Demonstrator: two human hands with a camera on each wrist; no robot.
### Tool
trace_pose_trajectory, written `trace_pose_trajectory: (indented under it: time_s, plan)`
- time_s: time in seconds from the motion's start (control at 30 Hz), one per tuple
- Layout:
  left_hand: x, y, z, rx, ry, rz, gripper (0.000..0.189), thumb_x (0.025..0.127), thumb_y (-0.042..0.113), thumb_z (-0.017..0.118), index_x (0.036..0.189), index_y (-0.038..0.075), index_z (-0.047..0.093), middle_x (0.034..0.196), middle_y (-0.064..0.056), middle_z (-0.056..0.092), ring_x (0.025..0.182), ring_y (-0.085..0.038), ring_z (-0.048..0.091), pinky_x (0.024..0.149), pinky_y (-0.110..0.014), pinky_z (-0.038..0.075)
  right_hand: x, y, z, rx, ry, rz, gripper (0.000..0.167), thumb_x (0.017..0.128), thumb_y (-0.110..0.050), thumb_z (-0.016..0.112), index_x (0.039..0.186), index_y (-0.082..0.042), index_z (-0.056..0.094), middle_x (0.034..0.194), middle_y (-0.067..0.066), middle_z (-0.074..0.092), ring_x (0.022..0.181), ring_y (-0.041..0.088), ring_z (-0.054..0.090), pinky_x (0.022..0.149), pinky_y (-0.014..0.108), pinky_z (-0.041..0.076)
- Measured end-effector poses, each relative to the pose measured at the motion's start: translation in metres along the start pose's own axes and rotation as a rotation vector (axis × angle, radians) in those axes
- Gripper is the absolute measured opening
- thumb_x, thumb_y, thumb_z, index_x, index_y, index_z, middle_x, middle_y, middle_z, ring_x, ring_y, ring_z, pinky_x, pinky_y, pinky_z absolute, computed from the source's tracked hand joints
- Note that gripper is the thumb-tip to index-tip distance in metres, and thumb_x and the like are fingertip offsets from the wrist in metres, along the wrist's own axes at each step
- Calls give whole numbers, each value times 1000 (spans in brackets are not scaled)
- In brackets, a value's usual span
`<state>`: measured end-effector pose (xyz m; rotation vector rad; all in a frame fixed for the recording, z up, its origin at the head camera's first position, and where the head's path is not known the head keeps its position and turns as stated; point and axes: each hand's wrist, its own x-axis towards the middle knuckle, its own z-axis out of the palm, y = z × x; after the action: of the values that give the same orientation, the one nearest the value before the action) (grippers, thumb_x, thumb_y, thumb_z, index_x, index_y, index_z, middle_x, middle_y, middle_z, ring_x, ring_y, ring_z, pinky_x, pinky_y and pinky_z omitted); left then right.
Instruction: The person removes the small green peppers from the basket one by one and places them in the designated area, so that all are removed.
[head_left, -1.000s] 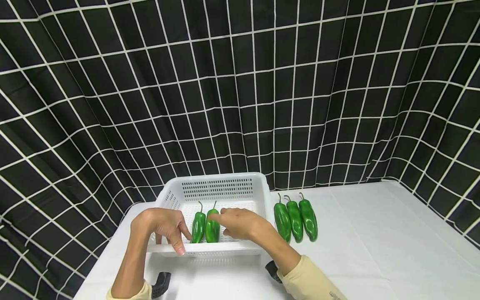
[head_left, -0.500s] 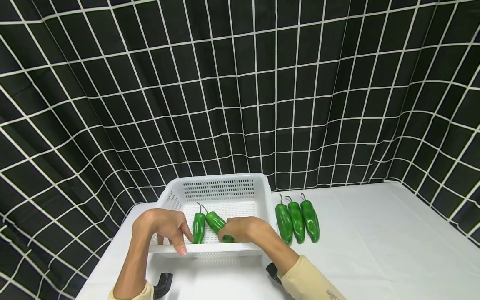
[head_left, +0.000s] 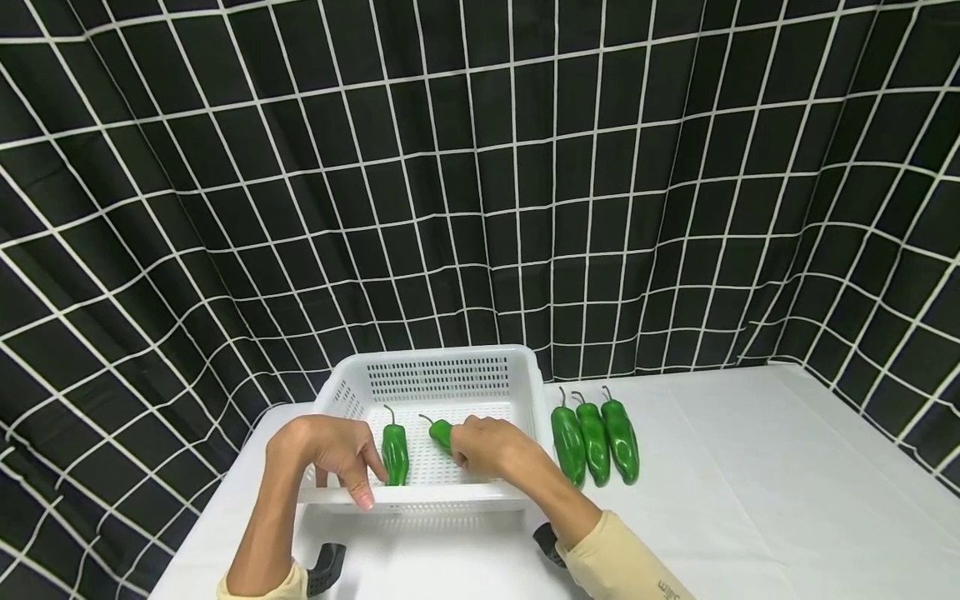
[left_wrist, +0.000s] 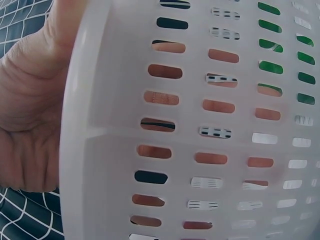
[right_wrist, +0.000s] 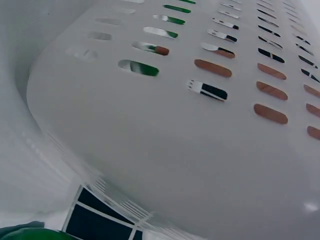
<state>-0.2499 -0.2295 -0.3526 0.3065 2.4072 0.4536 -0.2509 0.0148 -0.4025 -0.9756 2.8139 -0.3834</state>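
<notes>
A white slotted plastic basket [head_left: 435, 356] stands on the table. My left hand [head_left: 333, 454] grips its near rim, with the thumb over the front edge and the other fingers inside. Through the slots in the left wrist view, parts of those fingers [left_wrist: 267, 114] show. One green pepper [head_left: 395, 454] lies in the basket just right of the left fingertips, stem pointing away. My right hand [head_left: 487, 450] holds a second green pepper [head_left: 441, 434] inside the basket; its stem end sticks out to the left and the rest is hidden under the hand.
Three more green peppers [head_left: 594, 442] lie side by side on the white tablecloth [head_left: 750, 483], close to the basket's right wall. A black curtain with a white grid [head_left: 525, 208] rises behind and at both sides.
The right hand first turned the second pepper aslant and slid it right, then closed over more of it. The first pepper has tipped slightly left. The left hand stays on the rim.
</notes>
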Motion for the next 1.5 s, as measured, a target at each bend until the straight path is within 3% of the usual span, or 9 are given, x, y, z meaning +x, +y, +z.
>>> trace_pose_trajectory:
  time_s: [0.13,0.23,0.33,0.4,0.63,0.83,0.97,1.17,1.5]
  plan:
    - [-1,0,0,-6,2,-9,39,75,11,92,112,10,81,96,-4,81,99,-18,74,75,-52,66,-1,2,-2,51,1,13,51,76,19,51,54,-19,25,56,-7,15,55,9,16,50,20,13]
    - [-1,0,0,-15,1,-9,39,75,11,92,112,10,81,96,-4,81,99,-18,74,76,-54,66,-2,3,-4,35,-5,57,37,79,16,62,60,-15,56,63,-6,49,62,9,43,54,21,38]
    - [0,0,0,-17,-1,-5,39,75,10,91,113,9,81,97,-4,81,99,-18,74,76,-54,66,-3,3,-5,2,-7,94,30,81,9,73,93,-18,79,101,-1,75,93,16,67,81,33,59]
    - [0,0,0,-22,1,-9,39,74,10,91,112,9,81,96,-4,81,99,-19,74,76,-54,66,-4,3,-6,-5,-9,105,35,81,6,76,104,-20,80,114,1,77,105,20,70,89,38,60]
    - [0,0,-1,-13,4,1,38,75,9,90,112,7,81,96,-5,81,98,-19,74,76,-53,66,-8,7,-16,38,-5,93,30,82,2,79,102,-21,81,115,0,77,109,20,69,95,41,59]
    - [1,0,0,-5,1,3,34,75,9,90,108,8,82,94,-5,81,98,-21,75,76,-54,66,-17,14,-36,86,20,21,27,84,2,79,104,-16,82,117,-2,78,117,23,68,102,45,58]
    - [0,-1,-1,6,-1,10,30,75,10,90,104,9,83,99,-6,82,100,-24,76,76,-54,66,-27,22,-51,116,54,-35,27,86,3,76,108,-11,82,117,1,79,113,20,69,95,39,60]
    - [-2,-2,-2,18,2,29,29,75,11,90,103,7,83,102,-8,83,102,-29,77,75,-52,67,-45,32,-76,155,106,-33,26,88,1,76,111,-11,80,106,2,77,79,12,58,67,24,50]
    - [-2,-2,-1,31,38,1,26,73,12,92,97,6,84,95,-7,82,96,-27,78,75,-51,67,-73,55,-99,163,100,-30,26,89,-1,75,112,-11,79,85,-2,65,74,10,51,62,22,45]
